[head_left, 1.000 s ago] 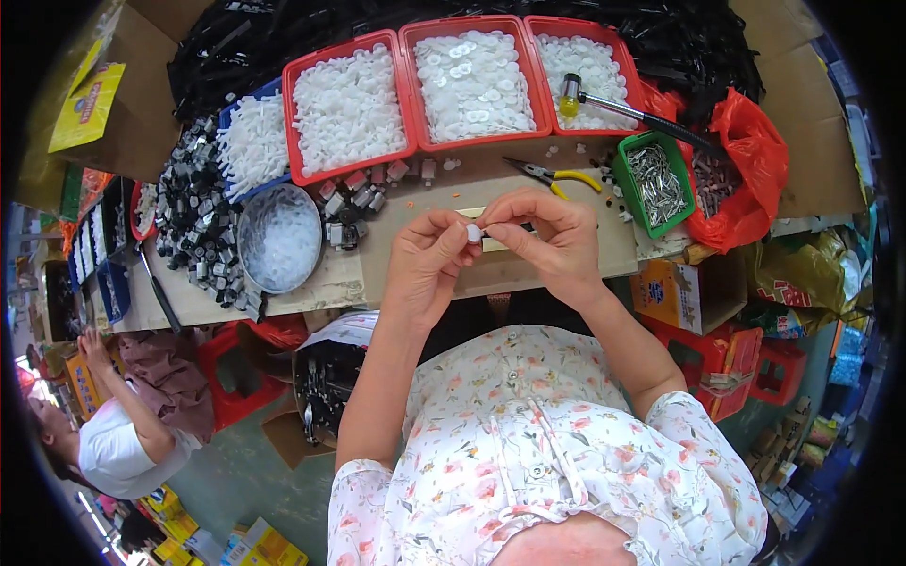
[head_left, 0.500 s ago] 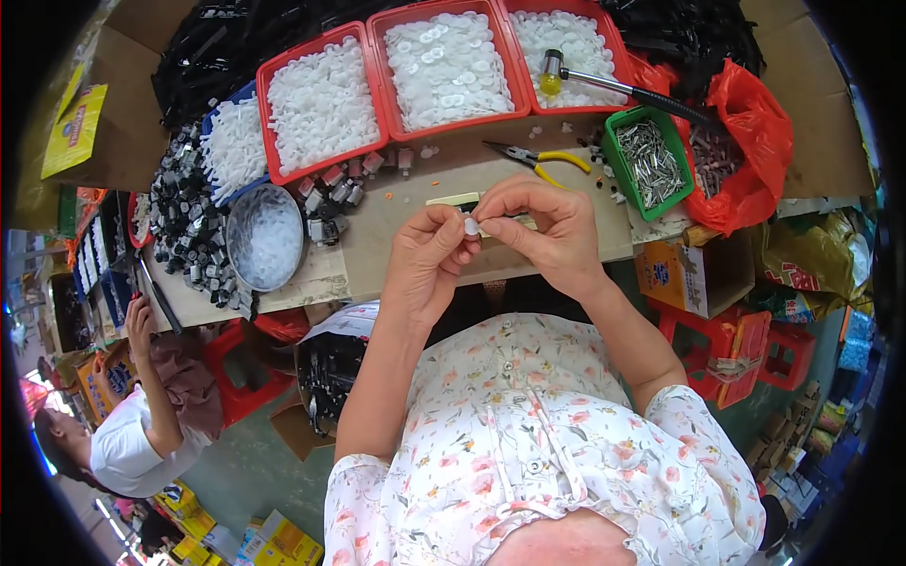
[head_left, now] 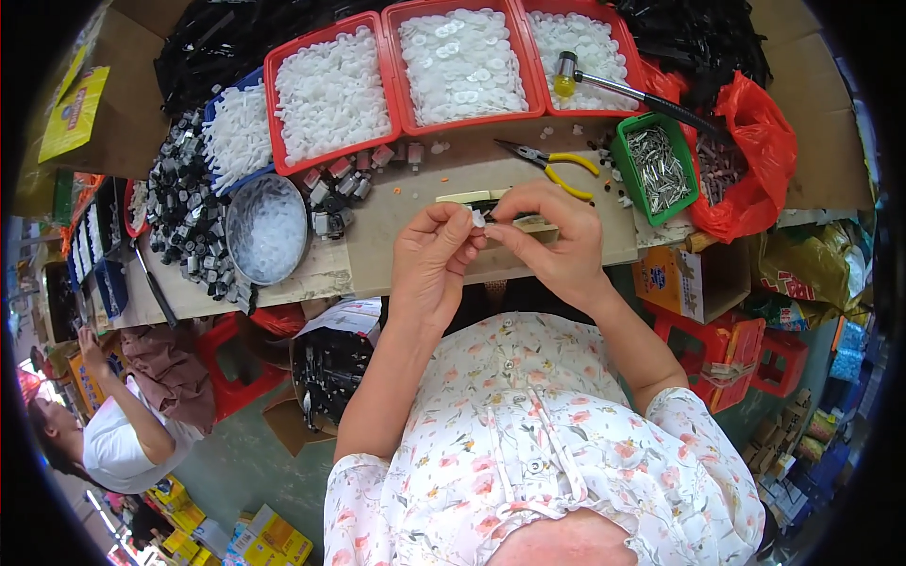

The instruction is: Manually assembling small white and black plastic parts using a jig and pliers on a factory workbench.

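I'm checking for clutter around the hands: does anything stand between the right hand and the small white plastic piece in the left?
Nothing visible: the left hand pinches the small white plastic piece, and the right hand has its fingertips close beside it. The yellow-handled pliers lie farther up the table, out of the way.

A pale workbench (head_left: 373,247) runs beneath the left hand (head_left: 427,259) and right hand (head_left: 557,236). A red stool (head_left: 231,406) stands below and left of the left hand, another red stool (head_left: 785,341) well right of the right hand. Grey-green floor (head_left: 245,462) spreads down-left; farther out, bright light (head_left: 98,509) glares.
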Motion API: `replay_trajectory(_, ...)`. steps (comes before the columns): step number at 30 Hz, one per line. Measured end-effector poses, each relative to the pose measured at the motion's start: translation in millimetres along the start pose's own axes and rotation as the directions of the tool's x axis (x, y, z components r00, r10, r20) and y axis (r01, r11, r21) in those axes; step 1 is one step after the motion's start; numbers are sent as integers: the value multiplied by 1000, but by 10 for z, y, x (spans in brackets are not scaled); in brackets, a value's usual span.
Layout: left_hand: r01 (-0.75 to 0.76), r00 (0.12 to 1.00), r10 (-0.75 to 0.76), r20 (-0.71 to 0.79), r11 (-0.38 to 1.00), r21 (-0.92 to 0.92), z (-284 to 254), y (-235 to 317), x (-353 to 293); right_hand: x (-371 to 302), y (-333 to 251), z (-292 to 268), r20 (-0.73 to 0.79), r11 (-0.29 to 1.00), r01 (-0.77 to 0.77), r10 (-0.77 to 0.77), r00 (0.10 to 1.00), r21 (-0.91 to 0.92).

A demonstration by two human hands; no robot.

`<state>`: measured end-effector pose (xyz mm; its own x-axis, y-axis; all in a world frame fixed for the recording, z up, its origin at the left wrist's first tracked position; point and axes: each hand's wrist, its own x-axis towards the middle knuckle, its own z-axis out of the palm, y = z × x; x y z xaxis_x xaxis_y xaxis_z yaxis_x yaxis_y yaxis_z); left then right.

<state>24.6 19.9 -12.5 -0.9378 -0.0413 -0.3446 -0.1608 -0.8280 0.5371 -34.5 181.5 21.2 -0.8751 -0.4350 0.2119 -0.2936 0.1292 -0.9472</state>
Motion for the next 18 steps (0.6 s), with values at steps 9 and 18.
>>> replay_trajectory(9, -182, 983, 166, 76, 898, 401, 114, 16, -96, -11, 92, -59, 69, 980, 180, -174, 982, -80)
replay_trajectory(18, -436, 851, 438, 289, 284, 854, 66, 26, -45, 73, 313, -122, 133, 962, 188, -164, 978, -196)
